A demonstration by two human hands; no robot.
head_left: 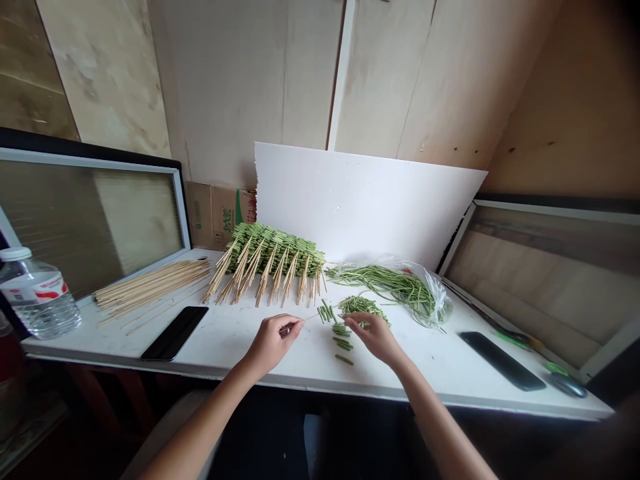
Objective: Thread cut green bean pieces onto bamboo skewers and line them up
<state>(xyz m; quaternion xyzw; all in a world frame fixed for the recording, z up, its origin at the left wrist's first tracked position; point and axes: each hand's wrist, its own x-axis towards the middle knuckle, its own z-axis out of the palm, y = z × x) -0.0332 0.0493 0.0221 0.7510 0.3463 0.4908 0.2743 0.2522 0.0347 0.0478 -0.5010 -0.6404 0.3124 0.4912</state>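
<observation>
My left hand (276,341) is closed in a pinch around a thin wooden skewer (311,317) that points to the right. Several short green bean pieces (327,311) are threaded across its far end. My right hand (373,335) is just right of the skewer, thumb and fingertips drawn together; whatever they may hold is too small to make out. Below its fingertips, more cut bean pieces (343,344) lie in short rows on the white table. A heap of cut green beans (361,305) sits right behind my right hand, partly covered by it.
Finished bean skewers (280,250) are stacked at the back, sticks facing me. Bare skewers (153,287), a black phone (175,333) and a water bottle (37,293) stand left. Long beans in a plastic bag (400,287), a dark flat object (503,360) and scissors (565,380) lie right.
</observation>
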